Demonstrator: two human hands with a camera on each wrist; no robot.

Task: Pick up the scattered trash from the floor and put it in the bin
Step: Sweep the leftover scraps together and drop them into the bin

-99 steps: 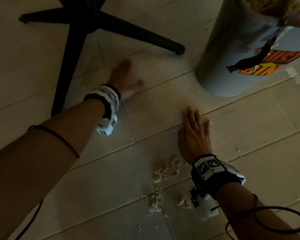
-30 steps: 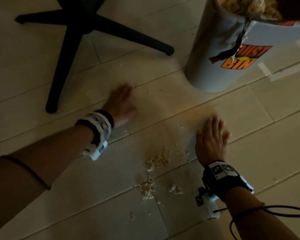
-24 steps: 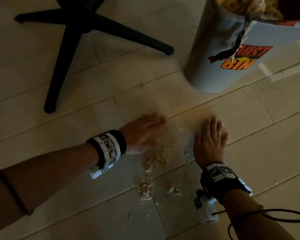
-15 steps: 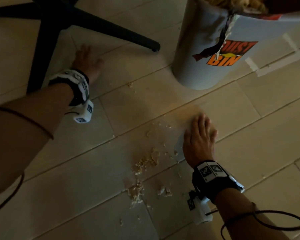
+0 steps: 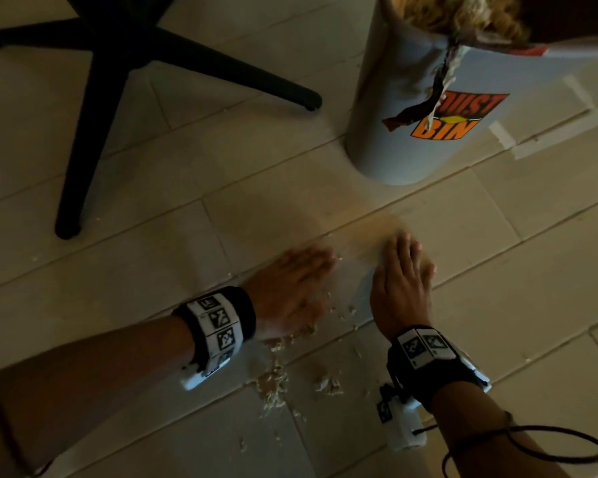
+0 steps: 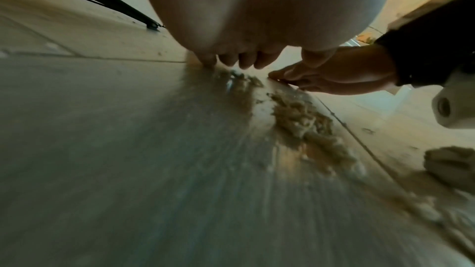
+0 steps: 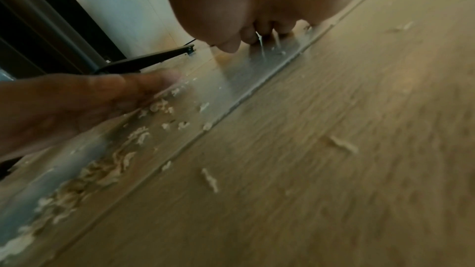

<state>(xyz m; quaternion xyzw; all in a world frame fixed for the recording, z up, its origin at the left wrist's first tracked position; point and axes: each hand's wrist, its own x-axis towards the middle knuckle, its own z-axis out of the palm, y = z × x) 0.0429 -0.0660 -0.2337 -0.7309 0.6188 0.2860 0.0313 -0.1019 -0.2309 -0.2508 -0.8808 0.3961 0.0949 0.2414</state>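
Note:
Pale wood shavings [image 5: 273,384] lie scattered on the tiled floor, with a smaller clump [image 5: 328,386] to their right. My left hand [image 5: 290,291] lies flat on the floor, fingers straight and pointing right, its edge against the shavings [image 6: 308,123]. My right hand [image 5: 401,281] rests flat a short gap away, fingers pointing to the grey bin [image 5: 411,150]. Neither hand holds anything. In the right wrist view the left hand [image 7: 90,96] sits against a line of shavings [image 7: 102,170]. The bin, labelled DUST BIN, is heaped with shavings [image 5: 456,15].
A black chair base [image 5: 118,63] spreads its legs at the upper left, one leg [image 5: 73,188] reaching down toward my left arm. A torn strip [image 5: 432,94] hangs over the bin's rim. A cable [image 5: 518,446] loops off my right wrist.
My left hand has swept from beside the chair leg back to the right, ending flat next to my right hand at the shavings. The right hand has stayed put.

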